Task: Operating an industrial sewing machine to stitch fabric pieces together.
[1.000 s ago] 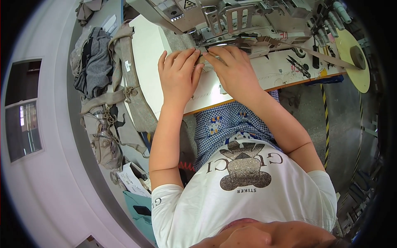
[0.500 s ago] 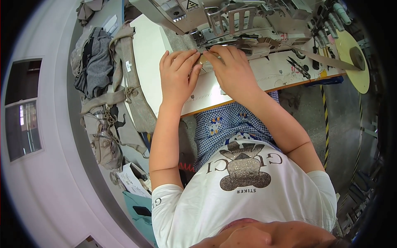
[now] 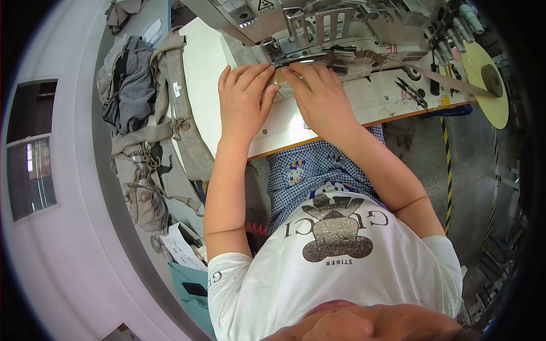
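Note:
Both my hands are at the head of a sewing machine (image 3: 273, 54), close to its presser foot. My left hand (image 3: 244, 102) lies palm down on the white table, its fingers stretched forward and its thumb apart. Its fingertips reach the near edge of a grey piece of cloth (image 3: 245, 52) under the machine head. My right hand (image 3: 319, 96) is also palm down, fingers forward and slightly spread, the index tip beside the presser foot. A small yellowish patch (image 3: 279, 77) shows between the hands. Whatever lies beneath the fingers is hidden.
At the right, a tan tape (image 3: 449, 83) runs from a pale yellow reel (image 3: 499, 108) into the machine. Thread snips (image 3: 410, 94) lie on the table's right part. Grey garments and straps (image 3: 133, 85) hang over the left edge. A white box (image 3: 183, 247) stands lower left.
My left hand has shifted very slightly left and forward, and a little more of the yellowish patch shows between the hands. My right hand stays almost in place.

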Available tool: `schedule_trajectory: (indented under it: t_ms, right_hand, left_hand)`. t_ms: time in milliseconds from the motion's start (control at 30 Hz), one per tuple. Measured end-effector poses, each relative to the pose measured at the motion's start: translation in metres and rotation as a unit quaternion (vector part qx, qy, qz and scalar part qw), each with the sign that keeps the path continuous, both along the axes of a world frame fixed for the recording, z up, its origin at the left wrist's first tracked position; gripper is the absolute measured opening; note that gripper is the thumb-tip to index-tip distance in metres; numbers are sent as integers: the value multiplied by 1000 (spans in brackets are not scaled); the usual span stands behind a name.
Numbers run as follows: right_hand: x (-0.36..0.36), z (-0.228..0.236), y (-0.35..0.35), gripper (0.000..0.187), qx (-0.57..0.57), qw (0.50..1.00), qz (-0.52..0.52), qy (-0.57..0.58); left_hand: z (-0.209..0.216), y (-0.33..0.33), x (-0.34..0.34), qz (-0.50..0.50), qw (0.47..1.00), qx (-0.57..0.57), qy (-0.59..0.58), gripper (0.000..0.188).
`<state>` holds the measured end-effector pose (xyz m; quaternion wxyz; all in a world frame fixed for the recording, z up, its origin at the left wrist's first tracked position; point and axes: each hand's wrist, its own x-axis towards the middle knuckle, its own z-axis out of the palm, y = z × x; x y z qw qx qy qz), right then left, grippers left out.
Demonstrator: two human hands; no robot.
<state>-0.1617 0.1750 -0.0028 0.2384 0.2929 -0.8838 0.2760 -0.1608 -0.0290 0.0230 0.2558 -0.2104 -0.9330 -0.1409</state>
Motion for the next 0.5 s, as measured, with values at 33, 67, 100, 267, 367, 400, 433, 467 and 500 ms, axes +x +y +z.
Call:
schedule_trajectory:
  t_ms: [33, 67, 100, 267, 367, 400, 433, 467, 500]
  right_hand:
    - [1, 0, 1, 58, 0, 1000, 0, 0]
    - [2, 0, 2, 58, 0, 1000, 2, -2]
    - [3, 0, 2, 59, -1, 1000, 4, -4]
    - [6, -3, 6, 61, -1, 1000, 5, -4]
    - [9, -3, 7, 60, -14, 1000, 11, -6]
    - [10, -3, 7, 60, -21, 1000, 13, -7]
    - [11, -3, 8, 60, -21, 1000, 13, -7]
    - [13, -2, 9, 59, -27, 999, 18, -10]
    - [13, 0, 10, 58, -32, 999, 22, -14]
  left_hand:
    - [0, 0, -1, 0, 1000, 0, 0, 32]
    - [1, -1, -1, -1, 1000, -3, -1, 32]
    - [1, -1, -2, -1, 1000, -6, -2, 32]
    - [0, -3, -4, -2, 1000, -6, -8, 33]
    - [1, -3, -5, -3, 1000, -7, -7, 34]
    - [2, -3, -5, -3, 1000, -8, -6, 34]
    - [2, -3, -5, -3, 1000, -8, -6, 34]
    - [2, -4, -5, -4, 1000, -8, -7, 34]
    - [1, -4, -6, -4, 1000, -6, -7, 35]
